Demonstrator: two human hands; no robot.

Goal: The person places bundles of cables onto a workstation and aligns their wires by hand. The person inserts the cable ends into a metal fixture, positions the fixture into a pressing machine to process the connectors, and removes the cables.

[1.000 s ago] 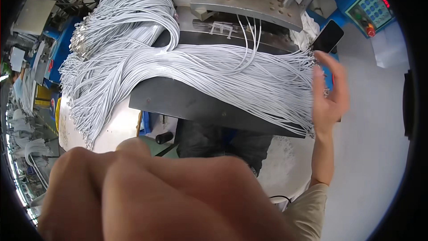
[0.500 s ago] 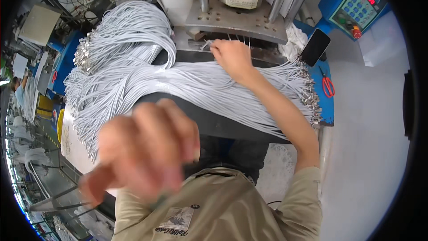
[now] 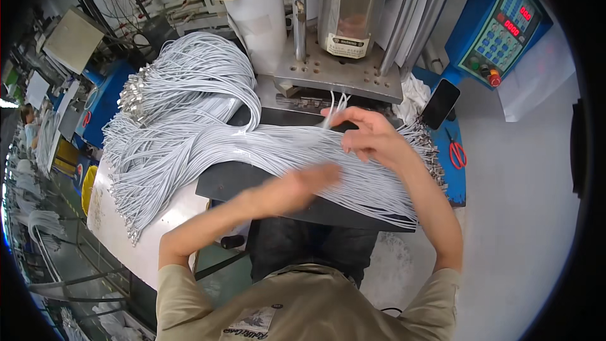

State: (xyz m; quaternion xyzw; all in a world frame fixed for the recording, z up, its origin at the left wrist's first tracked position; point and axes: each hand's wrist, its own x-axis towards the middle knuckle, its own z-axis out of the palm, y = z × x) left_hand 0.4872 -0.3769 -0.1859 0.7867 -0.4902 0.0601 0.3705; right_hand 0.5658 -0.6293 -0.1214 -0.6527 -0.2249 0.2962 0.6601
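Observation:
My right hand point(image 3: 374, 137) is raised just in front of the press, its fingers bent around a few short upright ends of white cables point(image 3: 334, 106). Blur hides exactly how the fingertips meet them. Low over the front of the large white cable bundle point(image 3: 265, 142) is my left hand point(image 3: 310, 183), smeared by motion, so its fingers cannot be made out. That bundle lies across a dark board point(image 3: 227, 180), with metal-tipped ends at both sides. Behind my right hand, a metal mould point(image 3: 303, 101) sits under the press plate point(image 3: 341, 81).
A looped pile of more white cables point(image 3: 196, 63) rests at the back left. To the right are a phone point(image 3: 440, 104), red-handled scissors point(image 3: 457, 153), a white cloth point(image 3: 411, 100) and a blue control box point(image 3: 499, 31). Another person point(image 3: 29, 127) appears at the far left.
My left hand has moved from close to the camera down to the bundle. The right hand has drawn back from the mould with cables. My view has tilted upward slightly.

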